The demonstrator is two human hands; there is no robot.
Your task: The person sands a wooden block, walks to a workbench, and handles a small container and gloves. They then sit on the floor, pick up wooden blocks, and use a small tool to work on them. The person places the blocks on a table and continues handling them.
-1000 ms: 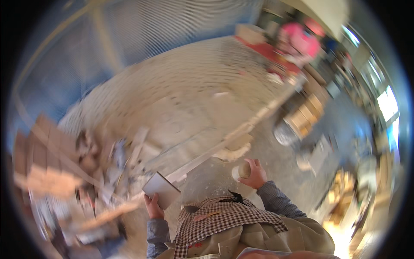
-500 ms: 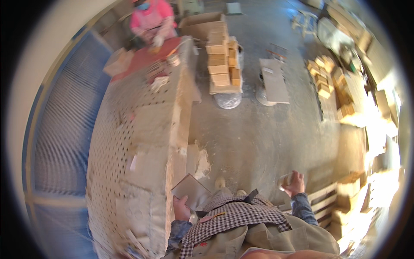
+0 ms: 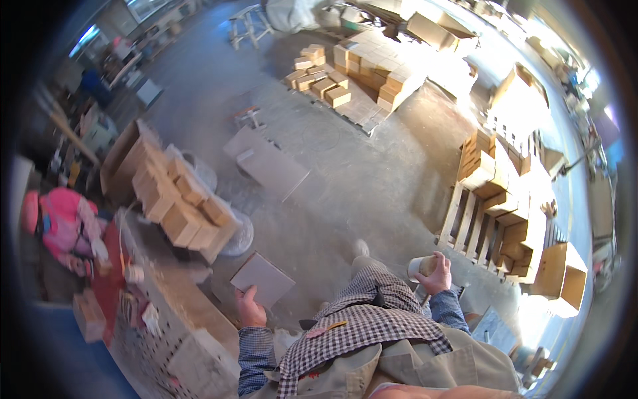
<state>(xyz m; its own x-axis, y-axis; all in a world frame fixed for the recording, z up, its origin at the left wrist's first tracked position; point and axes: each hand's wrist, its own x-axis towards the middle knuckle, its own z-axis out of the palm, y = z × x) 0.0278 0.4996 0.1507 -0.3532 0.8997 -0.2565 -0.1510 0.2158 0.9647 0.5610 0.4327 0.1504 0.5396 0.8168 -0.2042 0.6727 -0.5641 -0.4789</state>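
Glare at far right bleaches a carton [image 3: 521,100]. The left is dimmer and softly blurred. Edges curve into blackness.

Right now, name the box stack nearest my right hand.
The stack on the slatted pallet, right of your right hand; the left stack and far stack sit farther.

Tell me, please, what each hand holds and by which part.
Left hand: a flat panel, by its near edge. Right hand: a pale cylindrical object, around its side.
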